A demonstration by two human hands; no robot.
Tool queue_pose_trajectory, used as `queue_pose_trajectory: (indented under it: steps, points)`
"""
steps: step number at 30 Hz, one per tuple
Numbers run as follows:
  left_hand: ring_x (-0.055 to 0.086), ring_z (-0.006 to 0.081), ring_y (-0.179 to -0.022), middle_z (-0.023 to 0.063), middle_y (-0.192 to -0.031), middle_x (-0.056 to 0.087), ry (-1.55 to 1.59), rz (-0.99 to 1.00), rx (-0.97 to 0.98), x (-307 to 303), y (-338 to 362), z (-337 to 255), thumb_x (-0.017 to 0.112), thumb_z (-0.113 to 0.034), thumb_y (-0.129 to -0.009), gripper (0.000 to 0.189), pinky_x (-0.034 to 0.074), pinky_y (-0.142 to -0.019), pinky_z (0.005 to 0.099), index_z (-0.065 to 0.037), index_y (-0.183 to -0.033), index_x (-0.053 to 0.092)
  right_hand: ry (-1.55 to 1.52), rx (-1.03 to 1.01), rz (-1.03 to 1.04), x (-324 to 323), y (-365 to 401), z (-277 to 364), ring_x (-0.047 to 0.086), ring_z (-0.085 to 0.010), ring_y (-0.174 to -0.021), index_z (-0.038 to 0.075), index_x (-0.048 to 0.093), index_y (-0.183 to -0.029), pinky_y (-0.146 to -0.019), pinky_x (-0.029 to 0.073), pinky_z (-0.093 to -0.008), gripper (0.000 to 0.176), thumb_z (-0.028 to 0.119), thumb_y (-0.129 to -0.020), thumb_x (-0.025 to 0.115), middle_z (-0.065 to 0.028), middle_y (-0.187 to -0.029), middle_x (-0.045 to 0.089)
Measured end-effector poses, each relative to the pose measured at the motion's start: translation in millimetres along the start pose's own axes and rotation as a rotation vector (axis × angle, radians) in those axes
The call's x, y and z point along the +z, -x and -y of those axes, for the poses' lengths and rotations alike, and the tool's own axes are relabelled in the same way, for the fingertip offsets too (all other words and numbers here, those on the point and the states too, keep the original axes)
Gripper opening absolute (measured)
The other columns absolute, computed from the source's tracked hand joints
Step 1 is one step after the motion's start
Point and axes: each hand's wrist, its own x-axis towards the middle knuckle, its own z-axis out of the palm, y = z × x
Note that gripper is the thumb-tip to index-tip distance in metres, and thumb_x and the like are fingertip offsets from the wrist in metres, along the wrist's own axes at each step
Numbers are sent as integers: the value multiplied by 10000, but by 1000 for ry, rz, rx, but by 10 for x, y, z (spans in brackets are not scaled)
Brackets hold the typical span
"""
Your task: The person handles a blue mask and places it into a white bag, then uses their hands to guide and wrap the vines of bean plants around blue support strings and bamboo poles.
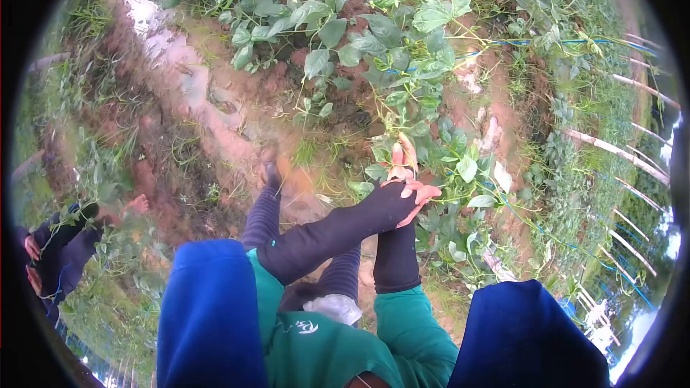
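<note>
Both my hands meet at a leafy climbing bean plant (pixel 413 93), my left forearm crossing over my right wrist. The fingers of my left hand (pixel 422 192) are bent together beside the leaves and stems; what is between them is hidden. Just above it my right hand (pixel 399 165) shows a few fingers pointing up into the foliage, close together. A pale yellowish long shape lies along these fingers, too blurred to name. Black sleeves (pixel 345 226) cover both my forearms down to the hands. A blue string (pixel 546 42) runs past the plant.
Muddy ground with a wet furrow (pixel 190 86) lies to the left. More vines and slanting poles (pixel 611 149) stand along the right. Another person's hand (pixel 32 248) and dark clothing show at the far left. A whitish bundle (pixel 334 308) is at my waist.
</note>
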Motion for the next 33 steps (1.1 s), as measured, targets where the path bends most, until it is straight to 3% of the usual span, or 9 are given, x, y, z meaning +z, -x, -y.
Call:
queue_pose_trajectory:
  steps: [4,8,13,18,19,23,27,28,33]
  points:
    - [414,296,-1040,124,-1113,393,143,-225,76,-228,-19,125,555,11,-630,448,367,-845,373,-93,-1057,467,73,19,-59,-158,-254,-231,504,-110,-713,56,532,-993,-621,419,-218,220,188,-820,499,-58,-826,546]
    - [474,225,-934,108,-1079,433,69,-629,-272,-784,80,569,507,-31,-716,310,409,-760,311,-78,-1023,510,235,-105,-139,-97,-587,88,511,-78,-657,58,547,-967,-597,409,-205,231,233,-832,480,-24,-717,557]
    - [499,142,-821,77,-958,486,121,-874,-223,-1391,-52,972,462,13,-754,202,402,-730,246,-25,-939,531,272,-276,-199,-248,-1401,368,442,-52,-621,40,564,-957,-559,349,-188,279,262,-790,543,-11,-735,539]
    - [506,116,-780,49,-856,530,571,-666,-83,-1619,-840,656,431,-12,-798,167,398,-731,228,-1,-949,502,-312,-126,126,-459,-2397,108,533,-128,-703,-5,521,-1014,-608,443,-253,278,118,-767,553,-65,-854,568]
    - [509,113,-768,52,-856,531,620,-588,-61,-1619,-1024,591,430,-19,-799,163,406,-722,230,-4,-944,504,-145,-70,127,-350,-2363,273,539,-145,-739,-24,494,-1043,-646,450,-264,294,87,-773,530,-78,-862,564]
    - [565,108,-751,62,-764,588,386,-305,-14,-1508,-1667,647,446,-80,-790,151,432,-668,231,-31,-900,539,-240,-78,166,-78,-2305,408,535,-146,-744,-33,493,-1010,-659,446,-259,254,113,-803,495,-76,-855,558]
    - [571,137,-750,81,-770,589,109,-304,35,-1351,-2084,888,449,-97,-794,157,434,-651,260,-64,-920,537,-140,-188,114,-45,-2314,383,527,-148,-728,-20,506,-955,-657,437,-242,247,181,-812,494,-63,-848,547]
    - [574,151,-750,86,-786,590,19,-314,66,-1302,-2139,970,442,-100,-800,162,434,-648,272,-74,-930,535,-208,119,168,-101,-2445,435,524,-152,-740,-14,508,-965,-678,428,-264,314,244,-788,533,-54,-849,541]
    - [540,176,-859,93,-899,557,-89,-233,168,-1041,-2277,1151,375,-80,-835,228,416,-734,296,-75,-1038,478,-48,18,55,-157,-2065,815,548,-182,-774,-37,435,-1052,-671,438,-352,471,296,-753,579,-67,-920,556]
